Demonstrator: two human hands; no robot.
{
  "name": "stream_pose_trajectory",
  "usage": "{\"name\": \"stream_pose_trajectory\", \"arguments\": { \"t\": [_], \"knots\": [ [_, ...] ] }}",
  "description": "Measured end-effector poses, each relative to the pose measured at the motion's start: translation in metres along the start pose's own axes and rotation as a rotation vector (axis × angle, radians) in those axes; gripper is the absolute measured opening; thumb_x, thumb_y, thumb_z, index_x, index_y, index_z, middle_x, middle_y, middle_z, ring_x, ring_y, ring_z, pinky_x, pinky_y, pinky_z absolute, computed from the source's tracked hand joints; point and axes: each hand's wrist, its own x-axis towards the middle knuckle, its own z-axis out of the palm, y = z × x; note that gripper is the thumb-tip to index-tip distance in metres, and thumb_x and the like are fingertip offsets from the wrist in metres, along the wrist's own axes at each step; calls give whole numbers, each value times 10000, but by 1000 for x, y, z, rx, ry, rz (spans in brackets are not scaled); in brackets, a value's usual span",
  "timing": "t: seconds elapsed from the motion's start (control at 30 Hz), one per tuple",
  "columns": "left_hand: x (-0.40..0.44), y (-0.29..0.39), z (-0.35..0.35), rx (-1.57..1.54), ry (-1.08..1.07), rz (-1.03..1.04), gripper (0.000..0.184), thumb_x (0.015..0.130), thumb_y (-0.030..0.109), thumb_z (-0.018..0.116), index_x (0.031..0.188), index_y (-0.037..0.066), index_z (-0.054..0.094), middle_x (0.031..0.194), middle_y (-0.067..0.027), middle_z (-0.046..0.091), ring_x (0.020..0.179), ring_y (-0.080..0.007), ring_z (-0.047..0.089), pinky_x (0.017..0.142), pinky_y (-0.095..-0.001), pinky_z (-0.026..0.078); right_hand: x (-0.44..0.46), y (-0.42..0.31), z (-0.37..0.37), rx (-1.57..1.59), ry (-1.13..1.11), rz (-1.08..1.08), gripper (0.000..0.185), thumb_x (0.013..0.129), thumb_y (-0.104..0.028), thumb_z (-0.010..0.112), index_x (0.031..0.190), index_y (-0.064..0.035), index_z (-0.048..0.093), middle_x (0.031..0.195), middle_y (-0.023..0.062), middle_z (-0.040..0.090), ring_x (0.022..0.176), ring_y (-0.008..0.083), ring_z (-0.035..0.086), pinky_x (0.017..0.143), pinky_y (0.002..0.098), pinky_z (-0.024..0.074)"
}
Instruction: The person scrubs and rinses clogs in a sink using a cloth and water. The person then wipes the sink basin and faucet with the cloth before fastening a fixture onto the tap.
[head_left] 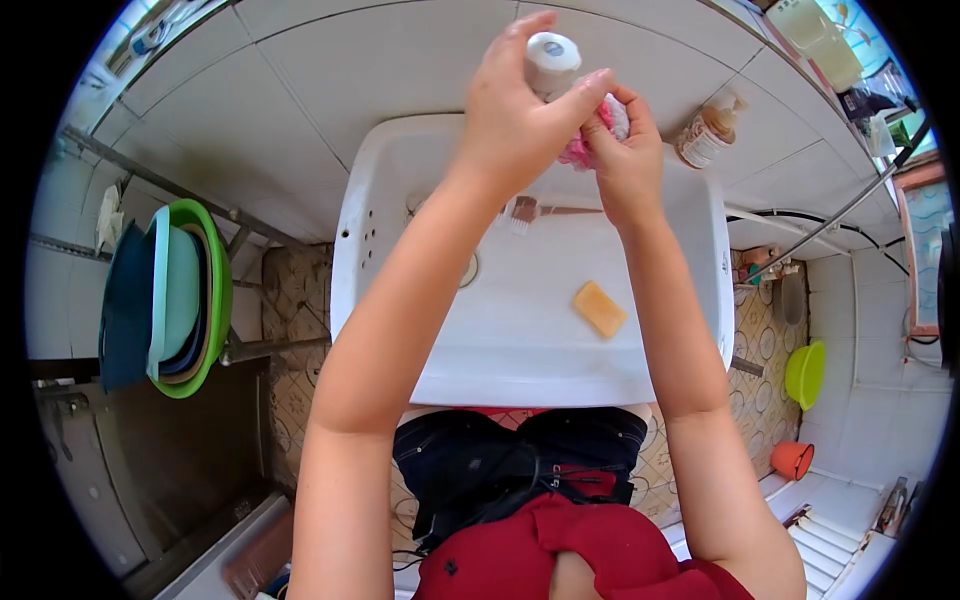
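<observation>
My left hand (515, 115) is raised over the back of the white sink (540, 365). Its fingers and thumb curve around a white, round-ended thing (553, 58) with a small grey mark; most of its body is hidden, so its kind is unclear. Close beside it, my right hand (632, 165) pinches a crumpled pink-and-white piece (578, 152) that looks like soft cloth or mesh. The left thumb reaches the right fingertips. Below them in the sink lie a brown-handled brush (527, 212) and a yellow sponge (600, 309).
A pump bottle (705, 135) stands by the sink's back right corner. Several basins (205, 300) hang on the left rack. A yellow-green basin (805, 375) and an orange bucket (792, 460) are at right. Shelf items (815, 40) sit upper right.
</observation>
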Motion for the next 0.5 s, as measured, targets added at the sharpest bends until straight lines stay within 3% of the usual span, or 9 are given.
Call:
{"name": "stream_pose_trajectory", "arguments": {
  "t": [0.07,0.2,0.4,0.5],
  "knots": [
    [14,-6,14,87,-74,-2,447,739,277,753,1072,21,600,1070,-86,587,925,-160,580,790,-293,481,3,-9,1,-58,-50,-94,296,860,-133,660,1094,-12,525,866,56,627,747,96,583,652,239,501],
    [33,-9,19,120,-110,-5,265,725,198,760,850,50,579,792,-3,596,721,-117,576,662,-236,485,5,-10,-9,-27,-141,-47,278,867,-121,647,1093,-12,527,829,43,626,705,91,569,600,222,472],
    [69,-10,-14,-67,-784,-193,203,708,113,713,811,49,550,825,13,568,772,-82,536,713,-233,467,-2,0,-17,-3,-133,188,281,868,-135,648,1093,-5,542,876,59,640,745,105,599,645,239,499],
    [76,-16,-17,-145,-900,-223,235,700,89,707,885,47,568,910,-10,579,834,-97,535,752,-252,463,-6,1,-12,211,-155,285,273,860,-144,662,1073,-4,564,912,67,643,769,117,613,672,251,511]
  ]
}}
